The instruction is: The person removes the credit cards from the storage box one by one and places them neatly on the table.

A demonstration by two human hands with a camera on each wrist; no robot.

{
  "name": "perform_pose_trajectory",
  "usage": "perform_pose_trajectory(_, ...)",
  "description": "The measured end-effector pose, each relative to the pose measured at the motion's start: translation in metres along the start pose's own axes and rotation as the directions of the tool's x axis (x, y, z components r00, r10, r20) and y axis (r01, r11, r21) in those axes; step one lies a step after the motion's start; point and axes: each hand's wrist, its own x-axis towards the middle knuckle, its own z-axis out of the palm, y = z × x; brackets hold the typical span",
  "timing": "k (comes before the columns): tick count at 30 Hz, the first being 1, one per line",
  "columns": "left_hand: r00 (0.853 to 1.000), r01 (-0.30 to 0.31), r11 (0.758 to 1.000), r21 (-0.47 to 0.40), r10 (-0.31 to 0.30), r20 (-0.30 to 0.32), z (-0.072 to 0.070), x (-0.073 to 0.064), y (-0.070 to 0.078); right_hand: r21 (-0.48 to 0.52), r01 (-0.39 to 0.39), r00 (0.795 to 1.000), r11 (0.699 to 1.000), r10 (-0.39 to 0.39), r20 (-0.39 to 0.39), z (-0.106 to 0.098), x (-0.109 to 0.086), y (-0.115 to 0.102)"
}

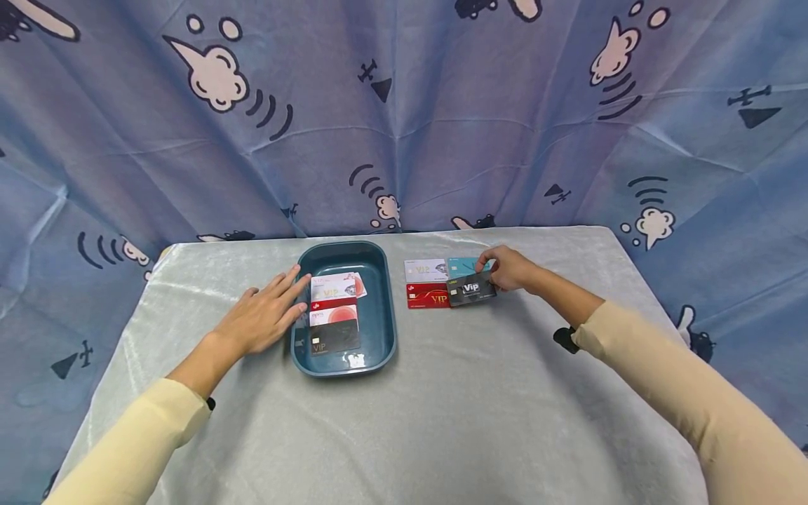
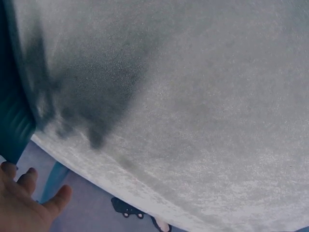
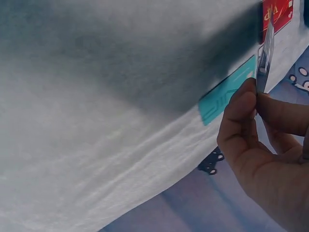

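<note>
Cream right sleeve (image 1: pixel 688 396) sat nearest; right hand (image 1: pixel 510 268) pinched black Vip card (image 1: pixel 470 289) by its right end, tilted, beside red VIP card (image 1: pixel 426 297), in front of teal card (image 1: pixel 463 265). Left hand (image 1: pixel 261 315), fingers spread, lay at left rim of blue tray (image 1: pixel 380 315); contact unclear. Handling it well probably meant a light edge pinch, neighbouring cards undisturbed.

One tray (image 1: pixel 390 308), four cards (image 1: pixel 428 297) outside (at least four inside).
</note>
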Motion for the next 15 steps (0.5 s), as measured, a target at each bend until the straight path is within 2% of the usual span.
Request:
perform_pose_trajectory(10, 1.0, -0.003, 1.0, 0.006, 0.003, -0.005, -0.002, 0.0, 0.0, -0.019, -0.026, 0.999, 0.999, 0.025, -0.033, 0.003, 0.005, 0.022)
perform_pose_trajectory(15, 1.0, -0.003, 1.0, 0.003, 0.003, -0.005, -0.001, 0.0, 0.0, -0.04, -0.008, 0.998, 0.999, 0.005, -0.067, 0.007, 0.007, 0.029)
